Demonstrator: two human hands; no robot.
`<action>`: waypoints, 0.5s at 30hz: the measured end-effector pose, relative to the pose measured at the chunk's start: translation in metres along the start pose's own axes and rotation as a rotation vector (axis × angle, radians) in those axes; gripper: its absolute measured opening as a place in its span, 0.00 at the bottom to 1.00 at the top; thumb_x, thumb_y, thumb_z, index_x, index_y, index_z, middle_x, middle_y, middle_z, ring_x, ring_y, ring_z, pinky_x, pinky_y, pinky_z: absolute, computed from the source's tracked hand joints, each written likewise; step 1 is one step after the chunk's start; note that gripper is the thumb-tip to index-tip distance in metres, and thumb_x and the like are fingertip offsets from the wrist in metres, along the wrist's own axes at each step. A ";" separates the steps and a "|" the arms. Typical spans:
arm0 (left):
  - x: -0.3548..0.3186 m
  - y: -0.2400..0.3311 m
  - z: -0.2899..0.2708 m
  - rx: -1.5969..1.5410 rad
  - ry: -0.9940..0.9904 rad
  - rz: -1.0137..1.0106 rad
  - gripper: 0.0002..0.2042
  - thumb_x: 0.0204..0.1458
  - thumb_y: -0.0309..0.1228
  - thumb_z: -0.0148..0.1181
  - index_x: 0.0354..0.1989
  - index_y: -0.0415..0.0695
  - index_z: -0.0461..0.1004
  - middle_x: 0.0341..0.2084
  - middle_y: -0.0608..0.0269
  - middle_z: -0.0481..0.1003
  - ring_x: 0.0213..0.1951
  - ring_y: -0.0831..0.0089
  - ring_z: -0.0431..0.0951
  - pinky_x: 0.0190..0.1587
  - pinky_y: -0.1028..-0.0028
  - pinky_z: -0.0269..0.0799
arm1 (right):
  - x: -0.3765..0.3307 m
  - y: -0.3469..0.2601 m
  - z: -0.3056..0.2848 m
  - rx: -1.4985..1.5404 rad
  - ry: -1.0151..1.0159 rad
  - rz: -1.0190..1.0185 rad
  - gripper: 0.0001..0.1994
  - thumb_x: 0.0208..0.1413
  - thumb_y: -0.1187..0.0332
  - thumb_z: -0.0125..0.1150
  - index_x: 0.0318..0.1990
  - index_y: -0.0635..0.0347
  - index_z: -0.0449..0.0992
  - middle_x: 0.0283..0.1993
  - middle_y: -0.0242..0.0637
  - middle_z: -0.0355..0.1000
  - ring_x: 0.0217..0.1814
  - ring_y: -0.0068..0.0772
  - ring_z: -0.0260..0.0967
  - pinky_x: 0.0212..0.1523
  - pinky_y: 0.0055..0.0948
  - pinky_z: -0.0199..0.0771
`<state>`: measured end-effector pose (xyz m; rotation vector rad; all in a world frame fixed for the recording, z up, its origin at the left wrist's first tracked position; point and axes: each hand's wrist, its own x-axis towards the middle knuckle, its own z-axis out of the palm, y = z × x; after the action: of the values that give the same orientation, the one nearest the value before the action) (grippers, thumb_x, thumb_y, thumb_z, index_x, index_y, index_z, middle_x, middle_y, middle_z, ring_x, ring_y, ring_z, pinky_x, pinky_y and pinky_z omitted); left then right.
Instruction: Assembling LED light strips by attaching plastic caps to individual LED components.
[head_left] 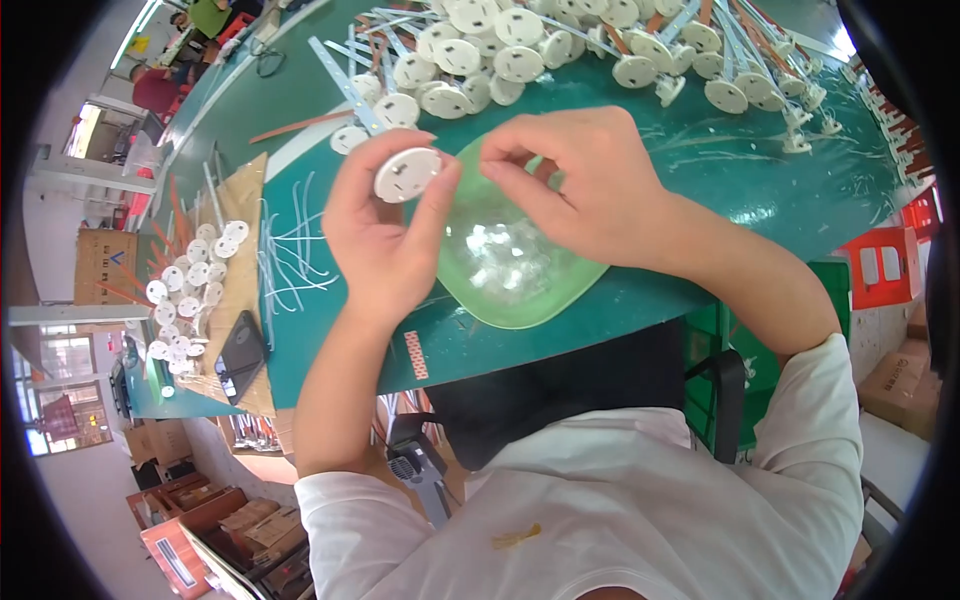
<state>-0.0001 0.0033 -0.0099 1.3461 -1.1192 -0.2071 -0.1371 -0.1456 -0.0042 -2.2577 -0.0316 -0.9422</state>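
Note:
My left hand (380, 235) holds a white round plastic disc (405, 175) between thumb and fingers, just above the green table (700, 180). My right hand (575, 180) hovers over a pale green plastic bowl (510, 280) with its fingertips pinched together; something very small may be between them, but I cannot tell. The bowl holds several small clear or white bits. A big heap of the same white discs (520, 50) lies on the table beyond both hands.
White strips (290, 250) lie loose left of my left hand. A cardboard sheet (235, 290) carries more discs (190, 280) and a black phone (240, 355). Red crates (885, 265) stand at the right. Other people (160, 90) sit far along the table.

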 end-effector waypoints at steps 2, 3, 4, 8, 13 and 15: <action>0.000 0.000 0.002 0.016 -0.002 -0.005 0.15 0.51 0.17 0.66 0.48 0.37 0.74 0.39 0.63 0.76 0.41 0.78 0.77 0.47 0.78 0.71 | -0.001 -0.002 -0.004 0.000 0.007 -0.030 0.03 0.55 0.76 0.63 0.36 0.64 0.79 0.31 0.40 0.78 0.30 0.33 0.78 0.28 0.26 0.78; 0.001 -0.001 0.002 0.040 -0.011 0.009 0.15 0.51 0.18 0.67 0.47 0.37 0.74 0.39 0.63 0.76 0.41 0.79 0.76 0.45 0.78 0.71 | -0.001 -0.004 -0.005 -0.007 0.004 -0.045 0.03 0.55 0.76 0.63 0.36 0.65 0.79 0.30 0.40 0.78 0.30 0.33 0.78 0.27 0.26 0.78; 0.001 -0.002 0.004 0.029 -0.022 -0.003 0.15 0.51 0.18 0.67 0.47 0.38 0.74 0.39 0.64 0.76 0.41 0.80 0.76 0.45 0.79 0.71 | -0.002 -0.004 -0.007 0.013 -0.003 -0.022 0.03 0.54 0.76 0.63 0.35 0.65 0.78 0.30 0.40 0.77 0.29 0.32 0.77 0.26 0.26 0.76; -0.001 0.001 0.005 -0.001 -0.044 -0.039 0.16 0.51 0.18 0.67 0.48 0.38 0.74 0.40 0.63 0.76 0.41 0.80 0.76 0.44 0.78 0.71 | -0.002 -0.006 -0.009 0.048 -0.026 0.069 0.02 0.54 0.77 0.63 0.35 0.65 0.78 0.29 0.40 0.77 0.28 0.32 0.76 0.25 0.25 0.75; 0.001 -0.002 0.003 -0.012 -0.097 0.070 0.21 0.55 0.19 0.62 0.58 0.37 0.69 0.48 0.58 0.75 0.48 0.74 0.77 0.48 0.75 0.72 | 0.000 -0.006 -0.007 -0.035 0.056 -0.051 0.02 0.52 0.77 0.65 0.34 0.64 0.78 0.28 0.37 0.76 0.22 0.29 0.73 0.22 0.24 0.69; 0.004 0.008 0.005 -0.106 -0.123 0.052 0.23 0.59 0.22 0.57 0.63 0.37 0.63 0.53 0.54 0.73 0.52 0.70 0.76 0.50 0.73 0.72 | 0.002 -0.007 -0.007 -0.061 0.112 -0.111 0.03 0.51 0.78 0.65 0.33 0.63 0.78 0.27 0.37 0.76 0.20 0.29 0.71 0.21 0.24 0.67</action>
<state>-0.0049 -0.0002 -0.0024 1.2224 -1.2282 -0.3105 -0.1421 -0.1449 0.0048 -2.2743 -0.0801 -1.1419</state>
